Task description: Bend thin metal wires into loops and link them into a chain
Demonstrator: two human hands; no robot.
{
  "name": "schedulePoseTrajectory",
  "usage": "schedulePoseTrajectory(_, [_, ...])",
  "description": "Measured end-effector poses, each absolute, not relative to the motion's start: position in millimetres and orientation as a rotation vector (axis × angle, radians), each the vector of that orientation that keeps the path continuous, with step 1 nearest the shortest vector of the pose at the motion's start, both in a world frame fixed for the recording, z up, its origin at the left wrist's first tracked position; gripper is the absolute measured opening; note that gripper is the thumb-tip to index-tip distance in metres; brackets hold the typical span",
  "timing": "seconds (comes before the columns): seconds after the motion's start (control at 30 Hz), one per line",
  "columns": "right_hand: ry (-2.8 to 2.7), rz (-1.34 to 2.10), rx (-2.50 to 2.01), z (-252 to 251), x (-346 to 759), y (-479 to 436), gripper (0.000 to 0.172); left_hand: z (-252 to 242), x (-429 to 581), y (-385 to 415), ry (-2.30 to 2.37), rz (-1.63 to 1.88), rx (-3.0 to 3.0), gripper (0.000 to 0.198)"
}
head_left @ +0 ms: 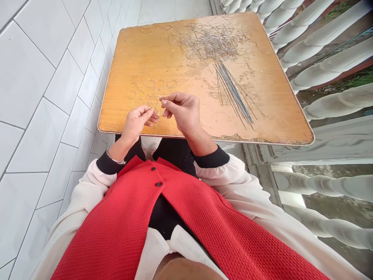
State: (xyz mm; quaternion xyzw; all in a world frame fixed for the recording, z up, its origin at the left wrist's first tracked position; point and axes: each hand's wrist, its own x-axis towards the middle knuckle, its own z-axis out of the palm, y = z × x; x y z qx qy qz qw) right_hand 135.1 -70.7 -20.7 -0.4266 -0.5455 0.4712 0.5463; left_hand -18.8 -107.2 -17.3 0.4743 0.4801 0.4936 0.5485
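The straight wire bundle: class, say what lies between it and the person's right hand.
In the head view, scuffed wooden tabletop and a few thin stray wires lie between the bundle and the right hand.

Small bent wire loops point(151, 93) lie flat in loose rows on the worn wooden counter point(128, 66), some touching. Farther along, a sheaf of straight grey wires point(233, 93) fans out below a tangled heap of thin wire point(214, 42). The right hand point(182, 112) has its fingers point(162, 102) pinched on what seems a fine wire, hard to make out; the left hand point(135, 124) curls just beside it, over the nearest loops.
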Motion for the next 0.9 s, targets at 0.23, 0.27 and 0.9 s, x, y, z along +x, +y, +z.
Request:
schedulePoseTrajectory(0.23, [-1.252, 1.212, -0.999, -23, 133, -72, 0.033, -22, -18, -106, 1.141, 1.095, 1.178, 0.028])
schedulePoseTrajectory(0.27, [-1.248, 1.216, -0.996, -24, 132, -72, 0.033, -21, -18, -106, 1.138, 1.088, 1.182, 0.028])
schedulePoseTrajectory(0.9, [-1.317, 1.188, -1.064, -20, 138, -61, 0.020, -12, -29, -103, 1.044, 0.974, 1.036, 0.013])
